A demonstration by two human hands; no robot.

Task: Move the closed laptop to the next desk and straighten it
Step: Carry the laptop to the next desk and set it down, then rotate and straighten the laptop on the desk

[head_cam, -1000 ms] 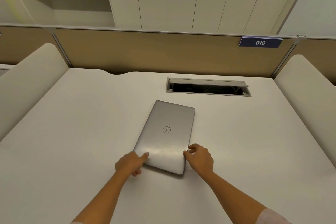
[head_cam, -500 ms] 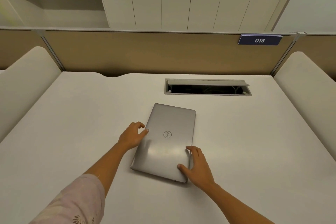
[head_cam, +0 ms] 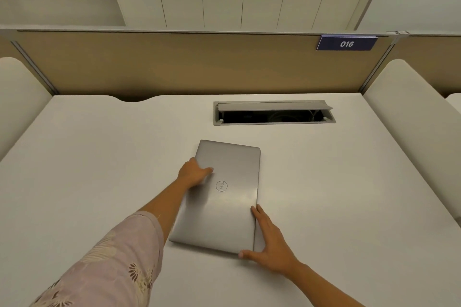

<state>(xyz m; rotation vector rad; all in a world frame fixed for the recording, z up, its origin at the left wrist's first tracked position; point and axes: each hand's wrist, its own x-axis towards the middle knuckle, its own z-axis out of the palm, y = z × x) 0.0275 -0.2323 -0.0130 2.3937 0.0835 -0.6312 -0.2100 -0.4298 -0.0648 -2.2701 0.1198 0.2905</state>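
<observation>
From the head view, the closed laptop (head_cam: 225, 197) lies flat on the white desk (head_cam: 99, 157), its long edges nearly in line with the desk's depth. The left hand (head_cam: 194, 173) grasps its left edge, thumb on the lid; the right hand (head_cam: 270, 242) lies open, flat against the right edge and near corner, gripping nothing. This looks like the straightening step; next, a small twist between both hands should square it. Beyond the hands sits the open cable hatch (head_cam: 274, 113), apart from the laptop; nothing blocks the way.
</observation>
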